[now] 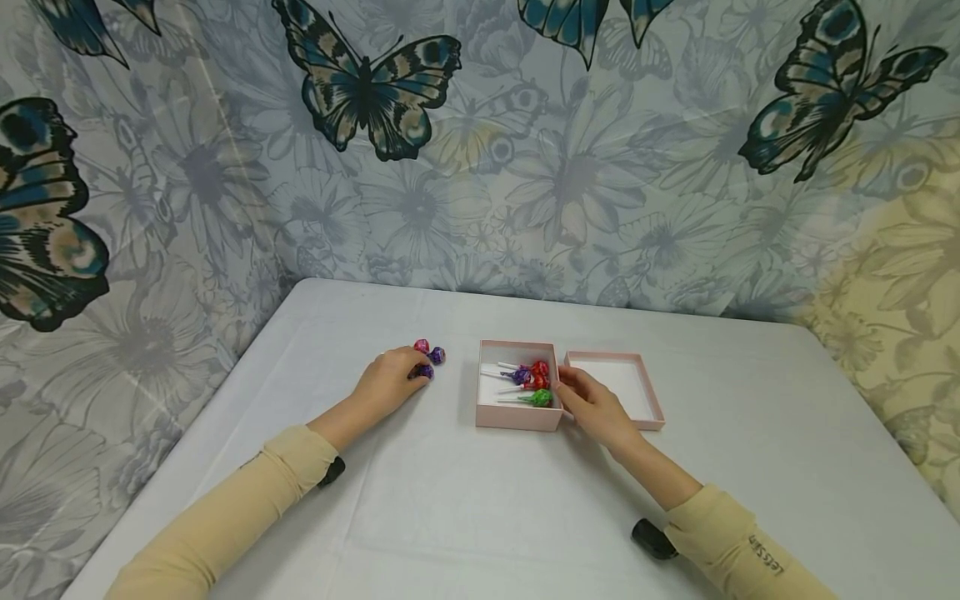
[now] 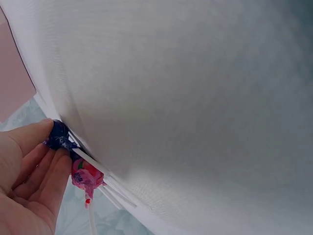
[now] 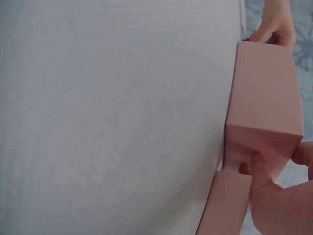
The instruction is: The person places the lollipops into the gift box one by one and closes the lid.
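Note:
My left hand [image 1: 390, 382] pinches a dark purple-blue wrapped lollipop [image 2: 58, 135] between thumb and fingers, low over the white table. Beside those fingertips lie a pink-wrapped lollipop [image 1: 422, 345] and another purple one [image 1: 438, 356]. To the right stands a pink box [image 1: 517, 418], its white inside holding red, purple and green [image 1: 538, 398] lollipops with sticks pointing left. My right hand [image 1: 596, 408] grips the right wall of this box; in the right wrist view one finger lies against the outer side and another digit is at the rim.
A pink box lid [image 1: 651, 392], white inside, lies right of the box, close to my right hand. The white cloth-covered table [image 1: 450, 517] ends at the back against a butterfly-patterned curtain [image 1: 420, 217]. Black wrist devices [image 1: 654, 539] sit at both sleeves.

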`<action>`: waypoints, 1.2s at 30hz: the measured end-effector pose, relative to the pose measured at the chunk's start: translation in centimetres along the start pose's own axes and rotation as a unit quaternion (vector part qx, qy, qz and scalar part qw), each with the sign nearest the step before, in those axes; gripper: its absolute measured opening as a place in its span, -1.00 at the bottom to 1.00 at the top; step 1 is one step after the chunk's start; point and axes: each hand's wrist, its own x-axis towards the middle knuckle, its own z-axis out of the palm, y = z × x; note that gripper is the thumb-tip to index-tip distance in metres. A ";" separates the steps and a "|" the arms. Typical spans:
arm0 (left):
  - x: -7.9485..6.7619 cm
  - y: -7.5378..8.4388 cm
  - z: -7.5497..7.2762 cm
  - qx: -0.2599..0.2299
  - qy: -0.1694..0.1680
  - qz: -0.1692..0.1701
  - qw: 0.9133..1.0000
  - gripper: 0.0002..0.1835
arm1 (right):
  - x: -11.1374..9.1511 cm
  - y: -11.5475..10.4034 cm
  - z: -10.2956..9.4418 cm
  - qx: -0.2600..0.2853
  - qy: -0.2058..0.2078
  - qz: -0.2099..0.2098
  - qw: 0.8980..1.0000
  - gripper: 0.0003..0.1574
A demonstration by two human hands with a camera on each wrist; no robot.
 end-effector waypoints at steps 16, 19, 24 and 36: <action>-0.2 0.1 -0.3 -0.036 0.014 0.012 0.999 -0.78 | 0.1 -0.1 0.0 -0.003 0.001 0.005 1.000 -0.30; -0.3 0.2 -0.3 -0.067 0.026 0.014 0.997 -0.78 | 0.1 -0.2 0.0 -0.002 0.001 0.005 1.000 -0.30; -0.4 0.4 -0.3 -0.149 0.043 0.017 0.988 -0.77 | 0.1 -0.1 0.0 -0.001 0.001 0.000 1.000 -0.30; -0.6 1.6 -0.5 -0.283 0.069 -0.041 0.956 -0.73 | 0.0 0.0 0.0 -0.001 -0.001 -0.002 1.000 -0.29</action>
